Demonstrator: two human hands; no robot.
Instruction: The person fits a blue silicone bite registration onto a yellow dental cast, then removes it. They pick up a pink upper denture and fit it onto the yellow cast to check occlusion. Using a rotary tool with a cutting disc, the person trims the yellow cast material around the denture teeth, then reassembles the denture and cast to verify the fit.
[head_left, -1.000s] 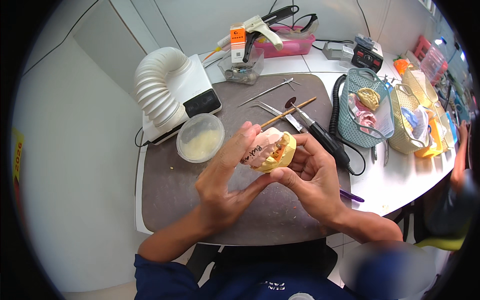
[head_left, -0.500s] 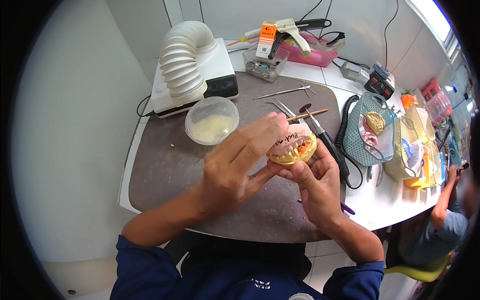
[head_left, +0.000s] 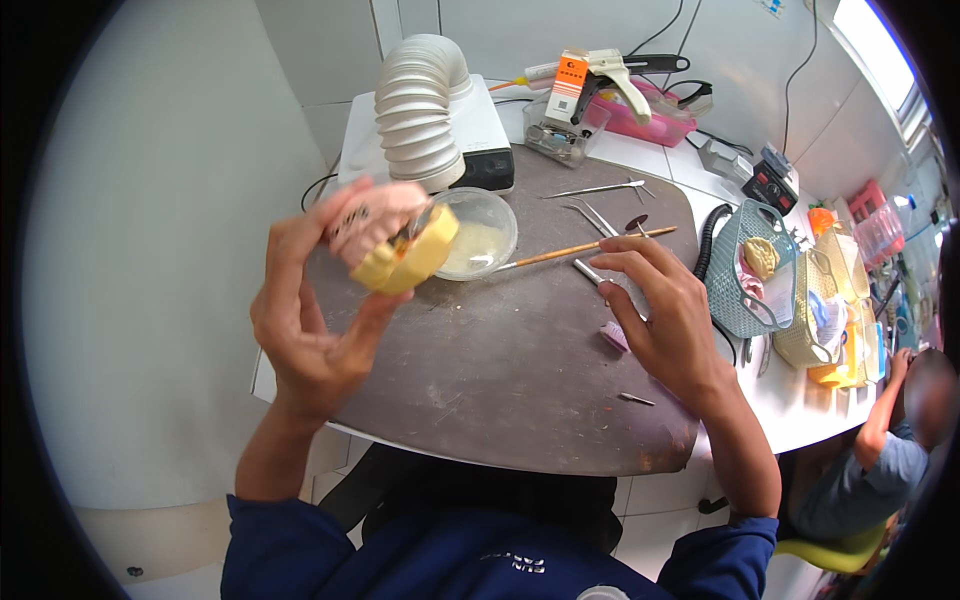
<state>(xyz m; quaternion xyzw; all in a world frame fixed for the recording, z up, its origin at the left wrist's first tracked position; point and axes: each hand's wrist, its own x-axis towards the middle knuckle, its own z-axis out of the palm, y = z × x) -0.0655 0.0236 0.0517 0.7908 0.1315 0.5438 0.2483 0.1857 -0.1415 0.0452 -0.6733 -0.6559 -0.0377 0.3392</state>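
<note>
My left hand (head_left: 315,335) is closed around a dental plaster model (head_left: 415,255), its pink upper half tilted against the yellow lower half, over the left side of the mat. Fingers and thumb grip the model from opposite sides. My right hand (head_left: 675,315) hangs with fingers apart over a silvery rotary handpiece (head_left: 588,270); whether it touches the tool I cannot tell. Beyond those fingers lies a thin wooden-handled brush (head_left: 565,253), its tip by a round clear tub (head_left: 512,225) with pale, cloudy contents. A dark red cutting disc (head_left: 637,223) stands just past the brush.
A small pink block (head_left: 614,337) and a metal bur (head_left: 637,399) lie on the brown mat (head_left: 500,400). At the back stand a white hose machine (head_left: 420,110) and a pink tray (head_left: 640,125). Baskets (head_left: 745,265) line the right; a person (head_left: 860,470) sits beyond.
My left hand has carried the model leftward, away from my right hand. My right hand has let go of it and lies over the tools. The brush now rests on the mat by the tub.
</note>
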